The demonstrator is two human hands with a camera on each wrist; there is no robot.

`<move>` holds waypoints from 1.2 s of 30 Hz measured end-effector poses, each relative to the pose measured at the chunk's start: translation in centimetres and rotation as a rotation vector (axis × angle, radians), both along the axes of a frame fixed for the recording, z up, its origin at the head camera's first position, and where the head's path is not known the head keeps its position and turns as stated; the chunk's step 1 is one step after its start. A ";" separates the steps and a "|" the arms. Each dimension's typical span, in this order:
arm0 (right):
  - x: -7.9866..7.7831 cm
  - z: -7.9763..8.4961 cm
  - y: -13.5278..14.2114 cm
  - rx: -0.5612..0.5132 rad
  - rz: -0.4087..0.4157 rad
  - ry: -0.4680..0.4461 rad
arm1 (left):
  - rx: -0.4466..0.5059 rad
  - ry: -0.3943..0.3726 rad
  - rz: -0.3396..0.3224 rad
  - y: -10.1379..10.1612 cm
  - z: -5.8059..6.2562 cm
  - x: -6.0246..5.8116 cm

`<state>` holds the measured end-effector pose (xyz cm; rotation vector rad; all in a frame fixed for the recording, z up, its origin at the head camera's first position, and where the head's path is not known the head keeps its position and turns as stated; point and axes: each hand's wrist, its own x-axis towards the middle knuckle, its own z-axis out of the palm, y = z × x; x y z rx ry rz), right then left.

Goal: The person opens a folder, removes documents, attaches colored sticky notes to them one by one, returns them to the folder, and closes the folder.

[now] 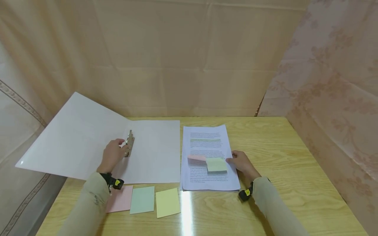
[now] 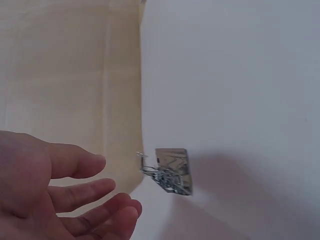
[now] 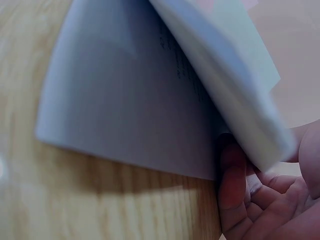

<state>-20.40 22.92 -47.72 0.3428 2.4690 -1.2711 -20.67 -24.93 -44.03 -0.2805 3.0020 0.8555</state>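
Note:
A white folder (image 1: 156,150) lies spread open, a metal lever clip (image 1: 130,144) fixed near its fold. Beside the clip is my left hand (image 1: 113,154); in the left wrist view its loosely bent fingers (image 2: 95,165) stand apart from the clip (image 2: 174,170) and hold nothing. To the folder's right lies a stack of printed sheets (image 1: 203,134) with a green highlighted line. A pink sticky note (image 1: 197,158) and a pale green sticky note (image 1: 216,164) are on its top page. My right hand (image 1: 242,164) grips the stack's right edge, some fingers beneath sheets that lift apart in the right wrist view.
Pink (image 1: 120,199), green (image 1: 142,200) and yellow (image 1: 168,202) sticky note pads lie in a row before the folder. The folder's raised left cover (image 1: 73,141) reaches past the left edge of the wooden table (image 1: 265,137). Fabric curtains hang behind and at both sides.

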 end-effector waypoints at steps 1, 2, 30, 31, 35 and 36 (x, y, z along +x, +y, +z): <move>0.0 0.0 0.0 0.003 -0.002 0.000 | -0.005 -0.012 0.003 0.0 -0.1 -0.1; 0.0 0.0 0.0 0.005 -0.001 0.002 | -0.008 -0.026 0.008 -0.1 -0.3 -0.2; 0.1 0.0 1.4 -0.143 -0.086 0.050 | 0.009 -0.009 -0.012 0.9 -3.2 -1.1; 0.1 0.0 1.5 -0.155 -0.087 0.049 | 0.014 -0.003 -0.014 1.0 -3.2 -1.1; 0.1 0.1 1.7 -0.200 -0.110 0.029 | 0.036 0.005 -0.019 1.5 -3.2 -1.0; 0.1 0.1 1.8 -0.210 -0.115 0.025 | 0.040 0.005 -0.017 1.7 -3.2 -1.0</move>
